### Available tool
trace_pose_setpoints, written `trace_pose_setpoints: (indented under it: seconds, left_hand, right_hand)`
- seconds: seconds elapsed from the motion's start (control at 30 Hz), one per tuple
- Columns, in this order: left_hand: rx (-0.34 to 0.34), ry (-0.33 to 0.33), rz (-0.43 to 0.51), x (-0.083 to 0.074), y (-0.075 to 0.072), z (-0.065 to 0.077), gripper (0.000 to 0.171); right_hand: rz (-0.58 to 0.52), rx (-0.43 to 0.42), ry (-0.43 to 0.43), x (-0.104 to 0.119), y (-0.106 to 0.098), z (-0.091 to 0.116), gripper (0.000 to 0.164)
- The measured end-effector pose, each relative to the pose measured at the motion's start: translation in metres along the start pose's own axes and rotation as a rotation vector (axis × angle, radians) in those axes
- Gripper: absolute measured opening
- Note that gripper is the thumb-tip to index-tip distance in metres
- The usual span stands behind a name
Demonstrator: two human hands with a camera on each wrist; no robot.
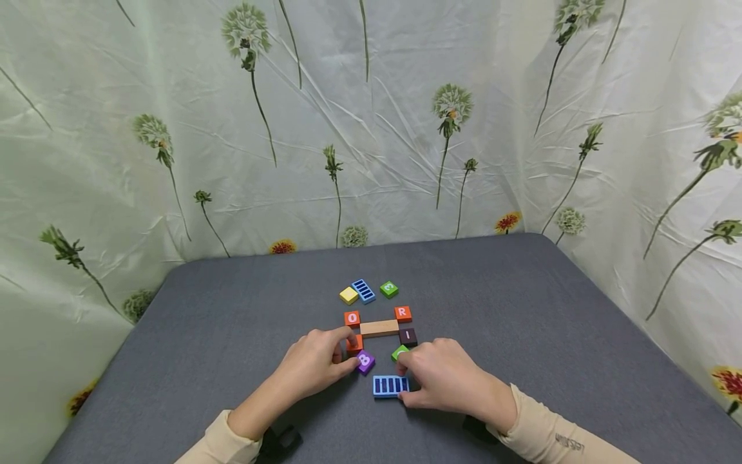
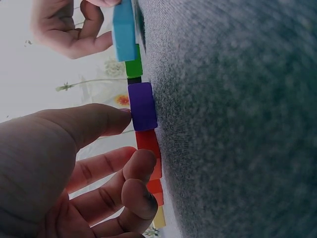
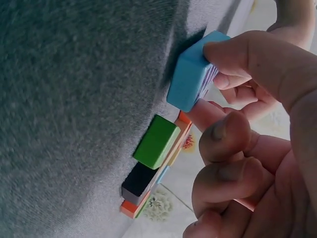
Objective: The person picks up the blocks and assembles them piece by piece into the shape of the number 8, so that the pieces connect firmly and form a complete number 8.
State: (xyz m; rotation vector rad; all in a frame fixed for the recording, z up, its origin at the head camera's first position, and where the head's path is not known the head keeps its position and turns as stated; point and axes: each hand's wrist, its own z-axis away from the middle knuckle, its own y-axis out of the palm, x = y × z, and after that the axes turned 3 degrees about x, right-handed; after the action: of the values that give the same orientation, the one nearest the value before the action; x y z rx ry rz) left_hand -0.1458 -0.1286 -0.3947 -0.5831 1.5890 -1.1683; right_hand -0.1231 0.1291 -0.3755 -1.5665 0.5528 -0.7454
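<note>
In the head view my right hand (image 1: pixel 443 377) pinches a blue block with dark stripes (image 1: pixel 387 386) at its right end, thumb on the near side and index finger on the far side. The right wrist view shows that blue block (image 3: pixel 190 74) between thumb and index finger, other fingers curled. My left hand (image 1: pixel 315 364) touches the edge of a purple "8" block (image 1: pixel 365 362) with its thumb, and its index finger reaches over a red block (image 1: pixel 355 347), partly covering it. A green block (image 1: pixel 399 352) lies just beyond the right fingertips, partly hidden.
Beyond the hands a plain wooden plank (image 1: pixel 379 328) lies between an orange "O" block (image 1: pixel 351 318), an orange "R" block (image 1: pixel 402 314) and a dark block (image 1: pixel 408 336). Farther back are a yellow block (image 1: pixel 348 295), another striped blue block (image 1: pixel 364 291) and a green "3" block (image 1: pixel 389 289).
</note>
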Motion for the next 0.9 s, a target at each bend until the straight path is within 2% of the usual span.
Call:
trace_pose_setpoints:
  seconds: [0.4,0.9]
  left_hand:
    - [0.015,-0.020,0.000,-0.0010,-0.0010,-0.0021,0.028]
    - [0.022,-0.015,0.006,-0.0007,-0.0012,-0.0011,0.030]
  right_hand:
    - [-0.016,0.029,0.003,0.0006,0.0018,-0.0059,0.025]
    - [0.023,-0.018,-0.001,-0.0019,0.0056,-0.0101,0.025]
